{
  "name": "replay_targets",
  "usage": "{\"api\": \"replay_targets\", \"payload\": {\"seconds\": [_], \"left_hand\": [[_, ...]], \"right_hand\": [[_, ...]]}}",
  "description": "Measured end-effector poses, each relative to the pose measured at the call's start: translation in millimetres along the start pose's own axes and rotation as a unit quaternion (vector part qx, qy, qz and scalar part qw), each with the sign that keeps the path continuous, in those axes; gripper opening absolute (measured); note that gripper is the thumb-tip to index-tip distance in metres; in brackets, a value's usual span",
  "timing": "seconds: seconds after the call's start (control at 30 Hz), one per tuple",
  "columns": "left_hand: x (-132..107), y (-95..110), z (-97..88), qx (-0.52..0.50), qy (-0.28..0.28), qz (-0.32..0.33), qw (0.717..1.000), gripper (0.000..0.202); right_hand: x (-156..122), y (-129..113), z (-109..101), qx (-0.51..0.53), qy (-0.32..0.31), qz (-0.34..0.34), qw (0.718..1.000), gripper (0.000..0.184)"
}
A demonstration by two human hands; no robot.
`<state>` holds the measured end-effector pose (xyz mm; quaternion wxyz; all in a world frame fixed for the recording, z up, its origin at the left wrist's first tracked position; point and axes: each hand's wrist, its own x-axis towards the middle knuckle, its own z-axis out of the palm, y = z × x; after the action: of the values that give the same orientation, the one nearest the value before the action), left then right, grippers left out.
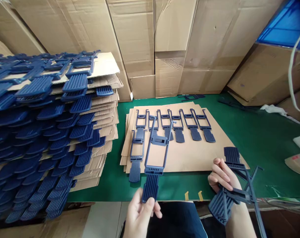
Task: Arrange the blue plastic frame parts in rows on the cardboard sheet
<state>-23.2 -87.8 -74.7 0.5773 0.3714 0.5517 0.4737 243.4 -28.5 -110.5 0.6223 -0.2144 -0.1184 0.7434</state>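
The left hand (pixel 140 211) pinches a dark-blue plastic frame (pixel 159 140) by its ribbed tab (pixel 150 187), over the cardboard sheet's (pixel 201 158) near-left part on the green table (pixel 271 145); a light, level grip probably spares its slender hooked prongs (pixel 149 145). The right hand (pixel 222 177) grasps crossed frames (pixel 221 205), best eased apart gently.

Tall brown cardboard boxes (pixel 130 39) stand at twelve o'clock, behind a green tabletop (pixel 268 142) that reaches out to three o'clock. Toward two o'clock a smaller, tilted carton (pixel 266 72) sits below a glossy blue panel (pixel 285 26), with a white cable (pixel 290 72) curving down past both. Crumpled white material (pixel 273 109) lies at three o'clock. Two yellow tape scraps (pixel 186 195) mark the table edge at five o'clock; pale floor tiles (pixel 102 216) show at seven.
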Motion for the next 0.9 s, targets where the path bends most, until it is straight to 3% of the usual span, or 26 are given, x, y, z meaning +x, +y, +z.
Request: {"api": "replay_targets", "payload": {"seconds": [0.07,0.13,0.33,0.5,0.73,0.9], "left_hand": [[-1.1,-3.9,14.6,-0.093,-0.018,-0.081,0.992,0.053],[-0.1,-10.7,27.0,-0.151,-0.023,-0.122,0.981,0.058],[2.2,-24.7,47.8,-0.186,0.016,-0.149,0.971,0.061],[7.8,-26.7,44.4,-0.188,0.048,-0.138,0.971,0.057],[14.5,-26.9,33.1,-0.245,0.059,-0.203,0.946,0.064],[12.4,-13.8,32.4,-0.270,0.073,-0.207,0.937,0.046]], "right_hand": [[0.4,3.5,2.0,-0.042,-0.020,0.005,0.999,0.005],[2.0,6.2,3.7,-0.072,-0.026,0.008,0.997,0.009],[3.2,9.2,5.5,-0.074,0.002,0.003,0.997,0.010],[3.9,9.9,7.0,-0.090,-0.003,0.005,0.996,0.013],[5.2,9.3,10.1,-0.088,0.002,0.001,0.996,0.013],[5.6,10.6,10.6,-0.085,0.020,0.003,0.996,0.014]]}}
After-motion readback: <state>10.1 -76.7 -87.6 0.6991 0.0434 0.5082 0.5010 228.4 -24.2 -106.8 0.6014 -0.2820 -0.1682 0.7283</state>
